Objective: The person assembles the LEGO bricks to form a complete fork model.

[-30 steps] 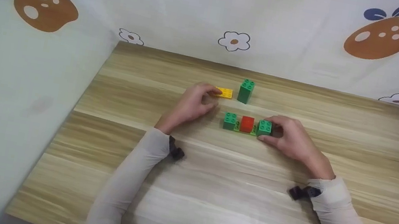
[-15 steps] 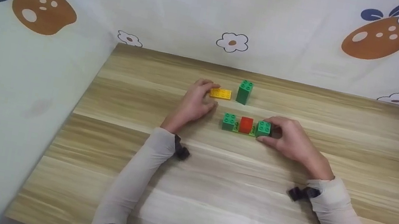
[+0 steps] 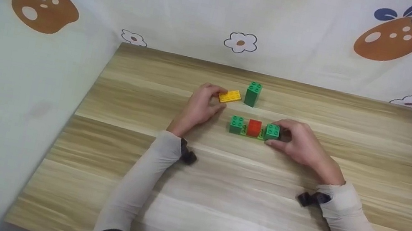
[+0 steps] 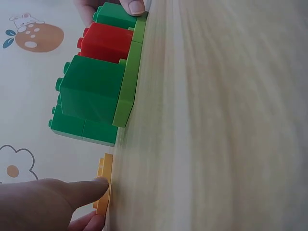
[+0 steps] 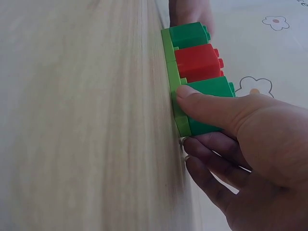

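Note:
My left hand point(image 3: 200, 107) pinches a flat yellow building brick point(image 3: 230, 96) by its left end, the brick lying at an angle on the table. In the left wrist view the thumb lies against that yellow brick point(image 4: 107, 187). With thumb and fingers my right hand point(image 3: 299, 144) grips the right end of a low brick build. Its base is light-green plates point(image 5: 172, 77). Along this base sit a left green brick point(image 3: 236, 125), a middle red brick point(image 3: 254, 128) and a right green brick point(image 3: 272, 132). The right thumb presses where the right green brick meets the base.
Behind the build, a tall green brick stack point(image 3: 252, 95) stands upright just right of the yellow brick. The wooden table point(image 3: 224, 203) ends at a patterned cloth wall point(image 3: 189, 15) at the back and on the left.
The yellow brick has turned, its right end swinging away toward the back, with my left fingers now around its left end. My right hand and the build have stayed put.

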The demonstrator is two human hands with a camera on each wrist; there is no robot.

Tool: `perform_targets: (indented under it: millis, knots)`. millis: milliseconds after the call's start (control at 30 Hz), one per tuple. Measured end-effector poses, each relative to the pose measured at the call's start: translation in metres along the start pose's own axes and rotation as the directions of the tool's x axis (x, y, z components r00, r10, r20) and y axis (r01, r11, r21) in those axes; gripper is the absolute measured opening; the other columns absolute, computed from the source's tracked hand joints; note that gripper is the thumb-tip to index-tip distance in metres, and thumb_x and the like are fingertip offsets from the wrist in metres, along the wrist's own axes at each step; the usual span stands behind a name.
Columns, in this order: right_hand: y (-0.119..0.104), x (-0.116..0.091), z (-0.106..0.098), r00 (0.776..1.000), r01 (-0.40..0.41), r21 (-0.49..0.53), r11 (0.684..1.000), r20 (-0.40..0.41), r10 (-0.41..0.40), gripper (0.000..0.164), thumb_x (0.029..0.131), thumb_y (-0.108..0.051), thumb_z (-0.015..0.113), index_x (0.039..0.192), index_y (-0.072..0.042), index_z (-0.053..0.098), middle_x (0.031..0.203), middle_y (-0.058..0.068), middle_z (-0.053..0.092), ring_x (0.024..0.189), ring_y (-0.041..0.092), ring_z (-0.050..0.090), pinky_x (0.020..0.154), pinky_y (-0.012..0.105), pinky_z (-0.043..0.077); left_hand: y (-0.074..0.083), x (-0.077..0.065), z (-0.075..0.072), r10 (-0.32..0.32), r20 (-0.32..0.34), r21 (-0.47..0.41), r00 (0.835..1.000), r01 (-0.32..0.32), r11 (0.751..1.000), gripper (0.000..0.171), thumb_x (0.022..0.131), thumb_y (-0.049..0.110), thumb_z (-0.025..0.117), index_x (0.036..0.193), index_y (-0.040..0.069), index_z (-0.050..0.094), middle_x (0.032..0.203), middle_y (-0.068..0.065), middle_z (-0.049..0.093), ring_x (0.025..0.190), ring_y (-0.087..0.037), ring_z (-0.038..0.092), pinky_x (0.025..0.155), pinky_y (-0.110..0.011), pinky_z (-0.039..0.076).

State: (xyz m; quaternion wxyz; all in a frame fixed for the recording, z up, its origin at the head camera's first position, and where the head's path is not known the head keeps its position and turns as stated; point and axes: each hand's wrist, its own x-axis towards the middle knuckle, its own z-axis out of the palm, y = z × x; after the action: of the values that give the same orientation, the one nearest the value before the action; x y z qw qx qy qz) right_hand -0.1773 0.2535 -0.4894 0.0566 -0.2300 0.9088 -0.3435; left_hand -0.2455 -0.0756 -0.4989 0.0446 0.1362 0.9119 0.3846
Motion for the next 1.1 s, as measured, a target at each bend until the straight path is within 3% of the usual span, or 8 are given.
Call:
perform_targets:
  millis: [167,600,867,1100]
  knots:
    - [0.0,0.0,0.001,1.0,-0.005,0.003,1.0,0.0,0.005,0.034,0.09,-0.024,0.091,0.119,-0.011,0.079,0.104,0.002,0.078,0.092,0.021,0.067,0.083,0.04,0.056,-0.001,0.0,0.0,0.013,-0.017,0.002,1.0,-0.013,1.0,0.035,0.102,0.013,0.077,0.136,0.011,0.073,0.133,-0.007,0.069,0.121,-0.022,0.062,0.109,-0.038,0.053]
    - [0.002,-0.001,0.001,1.0,-0.001,0.014,1.0,-0.002,0.001,0.036,0.09,-0.025,0.091,0.121,-0.011,0.079,0.11,0.003,0.079,0.096,0.022,0.069,0.089,0.042,0.057,0.005,-0.004,-0.001,0.016,0.02,-0.023,1.0,-0.016,1.0,0.032,0.1,0.015,0.08,0.131,0.012,0.075,0.131,-0.005,0.074,0.116,-0.018,0.068,0.107,-0.033,0.057]
    - [0.002,-0.003,-0.004,1.0,0.007,0.047,0.999,-0.018,-0.007,0.036,0.09,-0.024,0.091,0.122,-0.014,0.079,0.111,-0.003,0.08,0.098,0.015,0.07,0.091,0.037,0.06,0.007,-0.008,-0.003,0.066,0.058,-0.066,0.996,-0.062,0.996,0.029,0.098,0.014,0.082,0.126,0.009,0.078,0.125,-0.005,0.078,0.114,-0.017,0.073,0.106,-0.033,0.059]
    - [0.001,-0.004,-0.007,0.999,0.02,0.082,0.996,-0.04,-0.017,0.037,0.09,-0.021,0.091,0.124,-0.013,0.079,0.116,0.001,0.08,0.102,0.017,0.072,0.095,0.042,0.062,0.006,-0.01,-0.004,0.104,0.11,-0.086,0.989,-0.095,0.992,0.029,0.096,0.016,0.085,0.123,0.008,0.079,0.12,-0.006,0.079,0.108,-0.018,0.073,0.1,-0.033,0.061]
